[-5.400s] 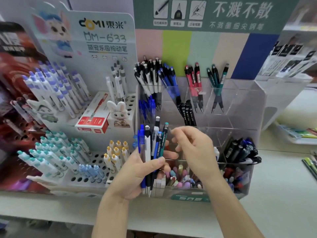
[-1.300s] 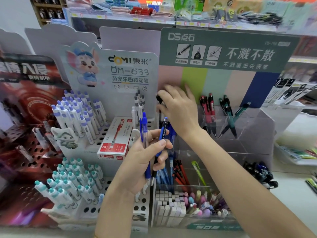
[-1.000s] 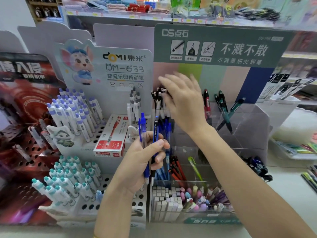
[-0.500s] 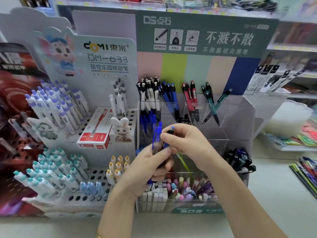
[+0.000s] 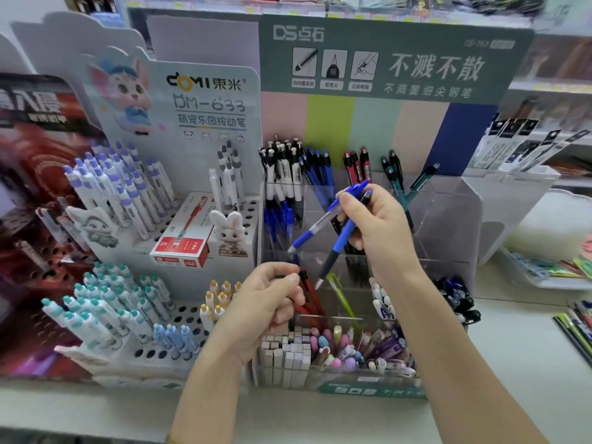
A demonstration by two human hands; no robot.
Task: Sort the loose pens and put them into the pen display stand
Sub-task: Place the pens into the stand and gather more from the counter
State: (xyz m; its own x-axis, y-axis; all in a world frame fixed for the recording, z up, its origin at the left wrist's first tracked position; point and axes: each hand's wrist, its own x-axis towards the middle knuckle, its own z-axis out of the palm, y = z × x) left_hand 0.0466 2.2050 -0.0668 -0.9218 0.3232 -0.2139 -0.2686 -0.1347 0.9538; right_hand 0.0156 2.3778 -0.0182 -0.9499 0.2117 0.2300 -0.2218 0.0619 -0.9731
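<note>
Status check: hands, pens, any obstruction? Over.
Right hand grips two blue pens, tips down, over the clear pen display stand. Left hand curled lower down, grip unclear. No obstruction seen between pens and stand.

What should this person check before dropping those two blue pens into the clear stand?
1. Grip: right hand holds both held pens: ok.
2. Pens parallel: not ok, their tips splay apart.
3. Tips pointing down: ok.
4. Matching slot in sight: ok, stocked blue pens stand in the clear stand's back row.
5. Left hand empty: cannot tell, its fingers curl in front of the red pens.
</note>
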